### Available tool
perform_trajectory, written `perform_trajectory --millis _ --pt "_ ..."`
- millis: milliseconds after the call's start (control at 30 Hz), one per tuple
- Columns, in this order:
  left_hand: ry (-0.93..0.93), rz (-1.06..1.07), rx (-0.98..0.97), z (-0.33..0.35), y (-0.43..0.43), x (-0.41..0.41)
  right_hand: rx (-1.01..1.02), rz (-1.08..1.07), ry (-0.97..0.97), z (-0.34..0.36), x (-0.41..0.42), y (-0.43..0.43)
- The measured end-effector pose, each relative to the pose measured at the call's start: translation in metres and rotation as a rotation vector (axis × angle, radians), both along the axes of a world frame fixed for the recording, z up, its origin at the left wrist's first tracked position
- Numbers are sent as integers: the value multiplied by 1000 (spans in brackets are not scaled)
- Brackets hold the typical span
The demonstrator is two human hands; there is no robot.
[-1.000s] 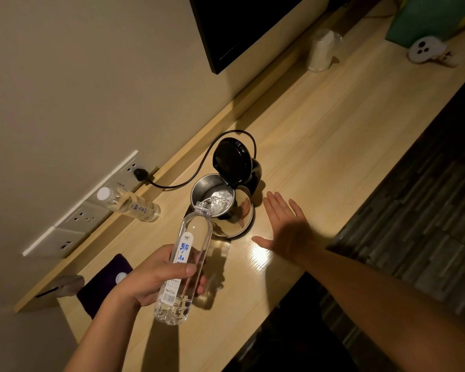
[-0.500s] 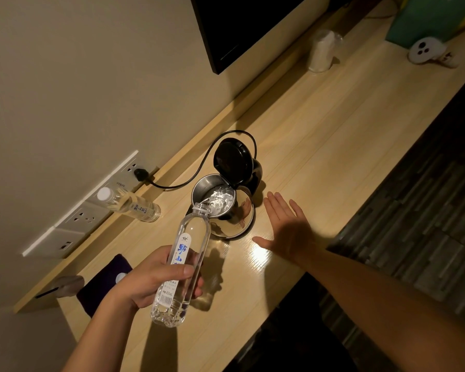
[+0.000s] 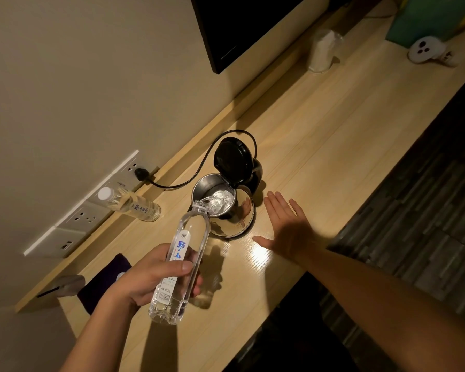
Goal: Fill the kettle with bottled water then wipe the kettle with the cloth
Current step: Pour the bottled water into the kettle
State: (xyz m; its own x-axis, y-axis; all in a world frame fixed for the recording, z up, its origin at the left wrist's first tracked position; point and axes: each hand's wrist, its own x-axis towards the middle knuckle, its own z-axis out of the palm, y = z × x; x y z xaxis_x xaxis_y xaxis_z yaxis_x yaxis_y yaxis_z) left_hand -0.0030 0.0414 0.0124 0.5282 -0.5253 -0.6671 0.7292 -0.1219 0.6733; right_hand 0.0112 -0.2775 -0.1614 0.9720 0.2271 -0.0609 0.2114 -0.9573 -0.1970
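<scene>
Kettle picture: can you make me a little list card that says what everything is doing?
kettle: shiny steel kettle, black lid flipped open, water inside
bottle: clear plastic water bottle, tilted, mouth at the kettle's rim, pouring
left hand: left hand wrapped around the bottle
right hand: right hand open, palm down, beside the kettle
cloth: dark purple cloth lying on the wooden desk
spare: second capped bottle by the wall

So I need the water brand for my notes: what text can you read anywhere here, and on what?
"黔山": held bottle's label, blue characters.
"450mL": same label, near the barcode.
Second bottle by the wall: characters too blurred to read.
Other small print on the held bottle: unreadable.
</scene>
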Motion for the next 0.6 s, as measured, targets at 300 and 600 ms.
perform_trajectory --millis 300,600 --pt "19 12 4 3 0 2 0 7 -2 -2 0 -1" --pt "8 -6 -19 5 2 4 20 1 -16 -8 0 -1"
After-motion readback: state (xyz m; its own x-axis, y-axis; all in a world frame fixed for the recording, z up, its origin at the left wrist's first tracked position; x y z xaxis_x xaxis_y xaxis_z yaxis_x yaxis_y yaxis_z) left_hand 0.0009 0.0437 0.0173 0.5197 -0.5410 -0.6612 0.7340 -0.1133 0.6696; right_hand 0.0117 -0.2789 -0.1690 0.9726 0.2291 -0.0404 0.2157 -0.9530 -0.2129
